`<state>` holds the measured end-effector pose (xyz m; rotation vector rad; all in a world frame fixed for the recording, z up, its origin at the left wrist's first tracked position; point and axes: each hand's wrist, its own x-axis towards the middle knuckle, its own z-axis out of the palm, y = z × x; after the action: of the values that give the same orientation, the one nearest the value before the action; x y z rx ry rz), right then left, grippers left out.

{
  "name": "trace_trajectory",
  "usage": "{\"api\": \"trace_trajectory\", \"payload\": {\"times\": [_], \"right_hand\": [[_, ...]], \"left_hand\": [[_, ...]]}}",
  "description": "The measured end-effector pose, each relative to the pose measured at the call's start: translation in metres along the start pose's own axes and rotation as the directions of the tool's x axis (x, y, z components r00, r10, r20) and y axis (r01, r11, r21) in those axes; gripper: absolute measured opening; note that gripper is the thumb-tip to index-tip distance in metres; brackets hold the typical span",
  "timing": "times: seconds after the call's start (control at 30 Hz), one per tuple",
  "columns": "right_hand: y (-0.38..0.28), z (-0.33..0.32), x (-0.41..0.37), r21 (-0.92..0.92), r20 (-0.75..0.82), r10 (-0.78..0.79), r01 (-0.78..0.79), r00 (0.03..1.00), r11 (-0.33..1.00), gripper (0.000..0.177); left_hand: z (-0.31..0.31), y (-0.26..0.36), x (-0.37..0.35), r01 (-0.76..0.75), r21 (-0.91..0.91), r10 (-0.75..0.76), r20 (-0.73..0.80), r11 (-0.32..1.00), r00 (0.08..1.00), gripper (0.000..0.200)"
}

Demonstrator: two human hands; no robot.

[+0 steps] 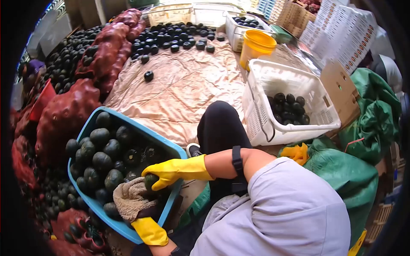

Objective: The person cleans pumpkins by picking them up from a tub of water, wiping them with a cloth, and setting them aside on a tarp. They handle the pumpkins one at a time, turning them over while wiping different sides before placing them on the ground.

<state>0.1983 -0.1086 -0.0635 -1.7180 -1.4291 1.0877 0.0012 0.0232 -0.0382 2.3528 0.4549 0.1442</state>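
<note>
Squashes crowd inside the blue tub, with the pink sheet beyond it. Over the tub, a tan cloth covers most of your left hand — its grip can't be made out — while your right hand closes around one dark squash.

Yel. bucket; grn. sacking by brn. cardbd.
</note>
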Motion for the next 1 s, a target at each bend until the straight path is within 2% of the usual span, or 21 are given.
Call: {"api": "trace_trajectory", "payload": {"times": [0.03, 0.1, 0.13, 0.17, 0.27, 0.3, 0.33, 0.37, 0.43, 0.5, 0.53, 0.6, 0.67, 0.73, 0.77, 0.8, 0.83, 0.87, 0.93, 0.97, 1.0], "right_hand": [[0.003, 0.006, 0.002, -0.024, -0.031, -0.067, 0.066, 0.997, 0.998, 0.078], [0.008, 0.013, 0.010, -0.084, -0.075, -0.203, 0.197, 0.976, 0.977, 0.078], [0.014, 0.011, 0.010, -0.003, -0.064, -0.137, 0.137, 0.989, 0.991, 0.078], [0.007, 0.003, 0.006, 0.079, -0.043, -0.076, 0.079, 0.996, 0.994, 0.078], [-0.014, -0.027, -0.003, 0.203, -0.143, 0.022, 0.008, 0.990, 0.979, 0.074], [-0.015, -0.034, 0.002, 0.424, -0.221, 0.029, 0.070, 0.975, 0.903, 0.071], [-0.013, -0.044, 0.006, 0.616, -0.291, 0.056, 0.143, 0.955, 0.774, 0.068], [-0.017, -0.065, -0.007, 0.430, -0.489, -0.146, 0.383, 0.860, 0.818, 0.063], [-0.018, -0.115, -0.016, 0.771, -0.612, 0.044, 0.582, 0.790, 0.259, 0.056], [-0.017, -0.172, -0.028, 0.535, -0.801, 0.133, 0.797, 0.584, -0.279, 0.050], [-0.011, -0.194, -0.046, 0.422, -0.874, 0.105, 0.848, 0.475, -0.321, 0.050], [-0.020, -0.209, -0.076, 0.339, -0.937, 0.006, 0.910, 0.350, -0.241, 0.050], [-0.035, -0.203, -0.085, 0.331, -0.937, -0.142, 0.942, 0.320, -0.060, 0.050], [-0.042, -0.168, -0.055, 0.447, -0.796, -0.293, 0.841, 0.529, 0.305, 0.050], [-0.048, -0.149, -0.029, 0.529, -0.628, -0.289, 0.669, 0.723, 0.523, 0.041], [-0.020, -0.130, 0.005, 0.300, -0.420, -0.396, 0.537, 0.817, 0.789, 0.042], [-0.022, -0.116, 0.013, -0.068, -0.182, -0.199, 0.190, 0.963, 0.979, 0.050], [-0.005, -0.098, 0.046, -0.418, -0.057, -0.267, 0.220, 0.962, 0.881, 0.062], [0.028, -0.061, 0.079, -0.754, 0.010, -0.020, 0.020, 1.000, 0.657, 0.075], [0.052, -0.042, 0.089, -0.859, 0.049, 0.080, 0.002, 0.996, 0.513, 0.077], [0.082, -0.009, 0.099, -0.912, -0.089, 0.009, -0.085, 0.996, 0.402, 0.072]], "left_hand": [[-0.003, 0.008, -0.001, 0.011, 0.296, -0.028, 0.052, 0.955, 0.998, 0.044], [0.010, -0.019, 0.000, 0.159, -0.166, -0.159, 0.014, 0.973, 0.987, 0.051], [0.012, -0.020, -0.004, 0.088, 0.302, -0.085, -0.021, 0.949, 0.996, 0.055], [0.009, 0.002, -0.005, 0.047, 0.707, -0.011, -0.056, 0.706, 0.998, 0.061], [-0.002, 0.035, -0.003, -0.014, 0.768, -0.046, 0.057, 0.640, 0.997, 0.052], [-0.008, 0.031, 0.005, 0.231, 0.260, -0.287, 0.202, 0.938, 0.937, 0.049], [-0.004, 0.024, 0.006, 0.269, -0.101, -0.254, 0.146, 0.958, 0.956, 0.047], [0.007, 0.012, 0.005, 0.252, -0.449, -0.244, 0.076, 0.857, 0.967, 0.046], [0.017, -0.007, 0.000, 0.127, -0.887, -0.306, -0.017, 0.444, 0.952, 0.046], [0.021, -0.008, -0.016, 0.076, -0.993, -0.401, 0.036, 0.085, 0.915, 0.048], [0.024, -0.010, -0.026, 0.065, -0.996, -0.420, 0.036, 0.055, 0.907, 0.050], [0.029, -0.003, -0.036, 0.042, -0.996, -0.430, 0.005, 0.078, 0.903, 0.055], [0.031, -0.003, -0.033, 0.083, -0.907, -0.344, -0.071, 0.413, 0.936, 0.061], [0.028, -0.010, -0.022, 0.068, -0.488, -0.154, -0.137, 0.870, 0.979, 0.068], [0.026, -0.017, -0.014, 0.021, -0.281, -0.063, -0.142, 0.960, 0.988, 0.072], [0.027, -0.026, -0.005, -0.031, -0.111, 0.016, -0.135, 0.993, 0.991, 0.075], [0.027, -0.034, 0.002, -0.066, -0.044, 0.060, -0.123, 0.997, 0.991, 0.079], [0.025, -0.034, 0.005, -0.097, -0.072, 0.087, -0.127, 0.993, 0.988, 0.070], [0.029, -0.032, 0.007, -0.114, -0.389, 0.048, -0.175, 0.914, 0.983, 0.051], [0.036, -0.031, 0.008, -0.095, -0.621, -0.030, -0.187, 0.778, 0.982, 0.043], [0.041, -0.034, 0.011, -0.021, -0.896, -0.197, -0.120, 0.443, 0.973, 0.028]]}}
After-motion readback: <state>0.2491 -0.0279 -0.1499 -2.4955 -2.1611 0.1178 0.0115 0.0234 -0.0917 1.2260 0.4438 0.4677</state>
